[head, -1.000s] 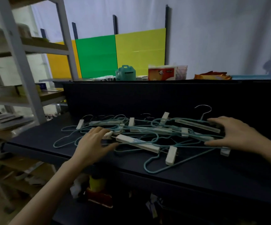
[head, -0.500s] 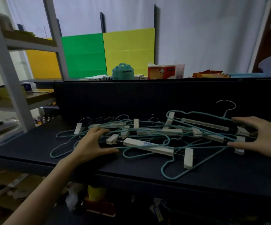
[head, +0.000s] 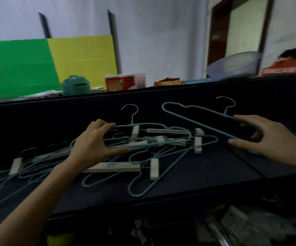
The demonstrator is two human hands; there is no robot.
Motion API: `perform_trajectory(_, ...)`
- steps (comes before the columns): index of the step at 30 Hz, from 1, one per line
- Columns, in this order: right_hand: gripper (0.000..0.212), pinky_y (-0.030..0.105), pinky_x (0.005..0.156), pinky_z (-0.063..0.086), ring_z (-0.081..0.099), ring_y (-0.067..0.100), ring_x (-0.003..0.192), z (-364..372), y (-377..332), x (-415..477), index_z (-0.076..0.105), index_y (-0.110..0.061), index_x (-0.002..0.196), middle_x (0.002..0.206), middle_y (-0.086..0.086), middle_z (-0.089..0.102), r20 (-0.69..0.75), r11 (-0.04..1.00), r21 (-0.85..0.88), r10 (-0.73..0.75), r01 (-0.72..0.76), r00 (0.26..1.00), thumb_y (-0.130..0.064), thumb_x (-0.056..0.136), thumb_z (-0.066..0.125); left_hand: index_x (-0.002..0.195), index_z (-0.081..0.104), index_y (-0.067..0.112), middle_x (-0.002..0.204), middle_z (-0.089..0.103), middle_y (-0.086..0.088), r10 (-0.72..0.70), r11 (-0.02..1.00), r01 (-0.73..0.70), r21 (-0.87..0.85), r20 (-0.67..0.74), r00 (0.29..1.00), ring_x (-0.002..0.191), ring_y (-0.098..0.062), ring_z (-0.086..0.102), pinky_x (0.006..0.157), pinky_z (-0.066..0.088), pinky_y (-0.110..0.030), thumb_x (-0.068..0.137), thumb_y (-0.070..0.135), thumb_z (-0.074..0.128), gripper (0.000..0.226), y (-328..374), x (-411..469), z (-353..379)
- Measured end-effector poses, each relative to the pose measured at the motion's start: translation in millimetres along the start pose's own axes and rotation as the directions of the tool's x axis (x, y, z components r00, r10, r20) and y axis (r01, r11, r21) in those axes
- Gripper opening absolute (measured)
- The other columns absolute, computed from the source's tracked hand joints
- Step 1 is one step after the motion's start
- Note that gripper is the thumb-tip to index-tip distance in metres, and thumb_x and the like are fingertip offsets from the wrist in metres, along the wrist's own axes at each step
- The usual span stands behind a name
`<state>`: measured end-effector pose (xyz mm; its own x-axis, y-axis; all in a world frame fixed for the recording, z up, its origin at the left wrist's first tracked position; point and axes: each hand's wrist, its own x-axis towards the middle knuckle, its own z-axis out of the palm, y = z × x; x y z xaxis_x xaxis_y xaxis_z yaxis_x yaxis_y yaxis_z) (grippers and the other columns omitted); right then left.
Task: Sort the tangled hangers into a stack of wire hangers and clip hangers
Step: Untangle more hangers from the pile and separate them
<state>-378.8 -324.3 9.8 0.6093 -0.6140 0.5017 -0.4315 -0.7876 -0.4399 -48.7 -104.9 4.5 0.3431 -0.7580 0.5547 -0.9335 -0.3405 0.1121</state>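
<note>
Sprawling across the dark counter (head: 205, 171) as a teal tangle of hangers (head: 159, 139), white clips among the wires. Gripped at its left by the left hand (head: 92, 141), fingers curled over one wire shoulder. Parted from a single wire hanger (head: 197, 123), raised at the right and pinched between fingers and thumb of the right hand (head: 261, 139).

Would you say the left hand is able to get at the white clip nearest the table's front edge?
Probably yes: that clip lies uncovered atop the tangle, just right of the left hand. Its fingers seem curled round a teal hanger, which they would have to release first.
</note>
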Motion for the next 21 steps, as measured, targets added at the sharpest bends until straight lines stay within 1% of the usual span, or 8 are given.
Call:
perform_trajectory(4,0.078,0.021,0.078,0.038,0.046,0.005,0.103,-36,33,-23,0.044,-0.026,0.135,0.127,-0.013,0.045,-0.022,0.995,-0.023,0.096,-0.097,0.995,-0.05,0.062,0.062,0.136,0.04,0.016,0.122,0.047,-0.002,0.091,0.996,-0.091,-0.006,0.013,0.996,0.114,-0.02,0.042,0.087,0.043,-0.035,0.05,0.092,0.037,0.115,62,22,23)
perform_trajectory(6,0.076,0.018,0.075,0.037,0.045,0.002,0.102,-54,51,-33,0.043,-0.029,0.134,0.125,-0.016,0.044,-0.024,0.989,-0.041,0.139,-0.14,0.99,-0.05,0.064,0.062,0.137,0.039,0.014,0.123,0.047,-0.003,0.133,0.991,-0.133,0.008,0.009,0.991,0.114,-0.021,0.042,0.089,0.043,-0.035,0.053,0.091,0.039,0.114,92,31,34)
perform_trajectory(9,0.076,0.02,0.076,0.041,0.048,0.002,0.097,-80,80,-46,0.045,-0.03,0.133,0.12,-0.016,0.045,-0.053,0.981,-0.05,0.186,-0.188,0.981,-0.051,0.062,0.062,0.138,0.036,0.016,0.125,0.045,-0.002,0.165,0.986,-0.164,-0.025,0.029,0.986,0.115,-0.021,0.041,0.09,0.04,-0.033,0.054,0.088,0.034,0.111,137,41,51)
perform_trajectory(13,0.074,0.025,0.078,0.038,0.047,0.007,0.098,-117,122,-53,0.044,-0.029,0.133,0.115,-0.015,0.043,-0.06,0.971,-0.058,0.228,-0.232,0.972,-0.047,0.064,0.065,0.139,0.034,0.017,0.125,0.043,0.001,0.191,0.979,-0.184,-0.089,0.081,0.978,0.116,-0.017,0.039,0.088,0.041,-0.03,0.041,0.098,0.013,0.129,198,53,73)
perform_trajectory(15,0.077,0.027,0.079,0.041,0.047,0.007,0.099,-134,147,-53,0.045,-0.03,0.133,0.116,-0.015,0.042,-0.057,0.974,-0.076,0.21,-0.214,0.976,-0.057,0.062,0.064,0.139,0.035,0.016,0.123,0.043,0.001,0.195,0.978,-0.186,-0.099,0.089,0.977,0.115,-0.017,0.039,0.087,0.042,-0.03,0.04,0.098,0.008,0.131,229,59,87)
perform_trajectory(18,0.09,0.033,0.08,0.05,0.055,0.012,0.1,-156,188,-47,0.046,-0.041,0.128,0.119,-0.016,0.047,-0.05,0.98,-0.088,0.175,-0.179,0.983,-0.085,0.05,0.056,0.139,0.034,0.016,0.123,0.042,0.002,0.181,0.979,-0.166,-0.119,0.128,0.975,0.115,-0.016,0.039,0.09,0.042,-0.03,0.046,0.096,0.018,0.123,279,67,108)
perform_trajectory(19,0.09,0.035,0.079,0.051,0.057,0.014,0.1,-162,204,-44,0.046,-0.043,0.127,0.119,-0.013,0.05,-0.053,0.981,-0.085,0.173,-0.177,0.983,-0.085,0.049,0.056,0.139,0.034,0.016,0.123,0.042,0.001,0.174,0.98,-0.157,-0.125,0.143,0.974,0.115,-0.017,0.039,0.091,0.041,-0.03,0.052,0.093,0.025,0.116,297,71,116)
perform_trajectory(21,0.08,0.033,0.077,0.05,0.057,0.016,0.097,-171,231,-38,0.046,-0.041,0.128,0.118,-0.01,0.053,-0.042,0.982,-0.088,0.164,-0.167,0.986,-0.074,0.058,0.062,0.138,0.034,0.016,0.123,0.042,0.001,0.16,0.982,-0.139,-0.124,0.182,0.97,0.115,-0.017,0.039,0.093,0.04,-0.03,0.059,0.085,0.039,0.104,331,76,134)
